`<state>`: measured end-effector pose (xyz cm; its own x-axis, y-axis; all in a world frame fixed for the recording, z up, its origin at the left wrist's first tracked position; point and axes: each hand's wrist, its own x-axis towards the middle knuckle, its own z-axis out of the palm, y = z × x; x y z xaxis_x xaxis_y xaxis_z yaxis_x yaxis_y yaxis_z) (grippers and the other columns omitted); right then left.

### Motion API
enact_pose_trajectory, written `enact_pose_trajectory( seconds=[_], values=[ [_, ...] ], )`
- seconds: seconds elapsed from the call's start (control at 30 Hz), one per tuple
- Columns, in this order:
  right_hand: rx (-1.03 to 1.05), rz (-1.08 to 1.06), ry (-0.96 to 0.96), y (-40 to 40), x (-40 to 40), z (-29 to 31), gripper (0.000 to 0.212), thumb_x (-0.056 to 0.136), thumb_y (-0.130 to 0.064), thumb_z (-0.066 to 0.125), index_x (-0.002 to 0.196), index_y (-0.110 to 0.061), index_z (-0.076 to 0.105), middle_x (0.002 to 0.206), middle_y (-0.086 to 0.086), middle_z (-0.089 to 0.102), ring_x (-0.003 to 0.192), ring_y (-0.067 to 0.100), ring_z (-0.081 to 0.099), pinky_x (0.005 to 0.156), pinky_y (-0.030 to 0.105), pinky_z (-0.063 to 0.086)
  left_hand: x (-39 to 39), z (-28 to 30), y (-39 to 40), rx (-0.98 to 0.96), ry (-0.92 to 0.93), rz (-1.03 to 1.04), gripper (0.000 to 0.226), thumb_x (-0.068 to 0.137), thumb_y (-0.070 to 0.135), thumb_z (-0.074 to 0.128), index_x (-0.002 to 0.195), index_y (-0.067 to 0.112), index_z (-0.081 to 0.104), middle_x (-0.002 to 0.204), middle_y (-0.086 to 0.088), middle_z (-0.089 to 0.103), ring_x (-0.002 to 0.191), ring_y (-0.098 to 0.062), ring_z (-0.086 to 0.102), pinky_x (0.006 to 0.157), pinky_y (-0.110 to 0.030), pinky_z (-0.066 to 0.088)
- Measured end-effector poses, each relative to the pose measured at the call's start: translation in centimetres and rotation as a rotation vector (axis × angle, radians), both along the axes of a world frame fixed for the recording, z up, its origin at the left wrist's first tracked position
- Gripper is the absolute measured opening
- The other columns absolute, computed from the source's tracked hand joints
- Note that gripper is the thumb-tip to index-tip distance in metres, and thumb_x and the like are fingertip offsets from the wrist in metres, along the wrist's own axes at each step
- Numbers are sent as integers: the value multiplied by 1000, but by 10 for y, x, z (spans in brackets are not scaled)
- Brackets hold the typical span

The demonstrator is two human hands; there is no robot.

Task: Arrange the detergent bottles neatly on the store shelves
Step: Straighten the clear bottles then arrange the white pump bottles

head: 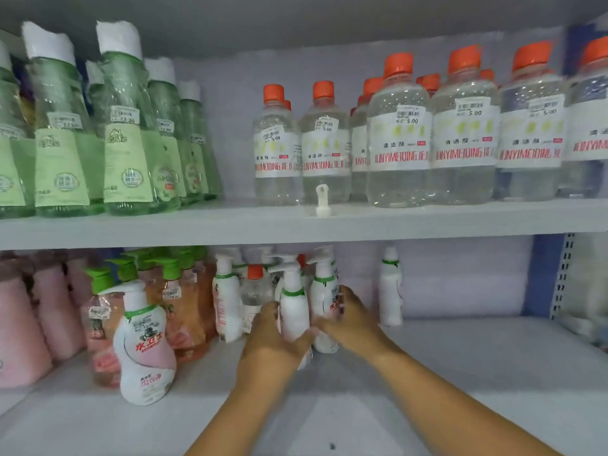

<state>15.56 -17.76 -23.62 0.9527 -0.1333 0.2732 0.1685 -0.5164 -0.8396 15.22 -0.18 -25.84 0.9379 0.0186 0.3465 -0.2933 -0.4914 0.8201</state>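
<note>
From the head cam, the person's left hand [273, 337] is wrapped around a white pump bottle [293, 304] on the lower shelf [460, 373], and the right hand [348, 319] is curled around the neighbouring white pump bottle [324, 291], both packed into a tight cluster with a small orange-capped bottle [255, 292] just behind. Honestly the risk looks like elbowing that crowd: shifting either bottle sideways could knock the skinny ones over domino-style, since they stand so close together.

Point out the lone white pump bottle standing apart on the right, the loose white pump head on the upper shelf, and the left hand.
Lone white pump bottle [390, 291], head view, body.
Loose pump head [321, 199], head view, stem.
Left hand [273, 340], head view, back.
</note>
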Motion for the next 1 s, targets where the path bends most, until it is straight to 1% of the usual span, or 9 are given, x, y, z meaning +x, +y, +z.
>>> enact_pose_trajectory(
  seconds=[0.1,0.2,0.27,0.37,0.53,0.63,0.73,0.9,1.0],
  values=[
    [63,-8,-48,7,6,-6,35,72,-40,86,100,-42,65,89,-29,72,82,-12,67,61,3,45,19,0,2,75,90,-33,72,70,64,76,129,32,49,121,10,67,112,-16,65,95,-39,54],
    [99,-105,-65,-16,3,-7,41,69,-43,85,101,-36,61,91,-34,69,83,-14,65,65,5,46,25,3,3,88,90,-58,60,74,57,78,124,35,52,116,12,68,106,-16,67,92,-39,56],
    [131,-196,-77,-46,-7,-4,48,64,-51,83,105,-36,62,95,-27,72,86,-10,68,73,15,52,27,3,-5,55,94,-145,47,73,54,79,111,43,53,107,19,69,96,-8,69,86,-39,59],
    [116,-350,-88,-103,-20,-7,45,69,-44,88,104,-34,62,94,-17,73,81,-7,68,68,18,50,23,9,-31,-3,91,-254,38,75,47,82,101,48,54,98,23,70,86,6,67,79,-30,59],
    [57,-556,-113,-173,-23,-16,43,73,-38,89,100,-35,55,95,-17,68,84,1,64,66,24,45,27,22,-87,-48,55,-328,50,77,43,80,119,28,58,106,9,73,97,-13,72,90,-43,60],
    [30,-555,-128,-199,-9,-23,48,75,-33,88,107,-32,53,101,-10,66,92,15,66,79,32,48,39,24,-113,1,46,-269,52,80,45,81,121,22,58,111,7,71,105,-18,70,95,-41,56],
    [5,-533,-94,-215,4,-27,52,77,-35,85,114,-32,49,107,-6,64,100,20,63,90,36,50,60,26,-132,91,80,-164,52,83,44,80,123,23,54,112,9,66,107,-18,67,96,-36,53],
    [49,-513,-125,-227,10,-43,50,79,-37,85,116,-33,52,105,-13,61,103,21,65,80,30,44,78,24,-152,161,101,-137,43,87,37,77,113,25,45,114,0,61,115,-24,64,98,-35,48],
    [81,-585,-183,-218,5,-34,72,77,-34,90,137,-19,52,127,1,60,116,28,62,90,37,52,76,22,-151,153,99,-180,53,90,36,76,132,16,51,130,-4,64,122,-23,62,105,-36,47]
  ],
)
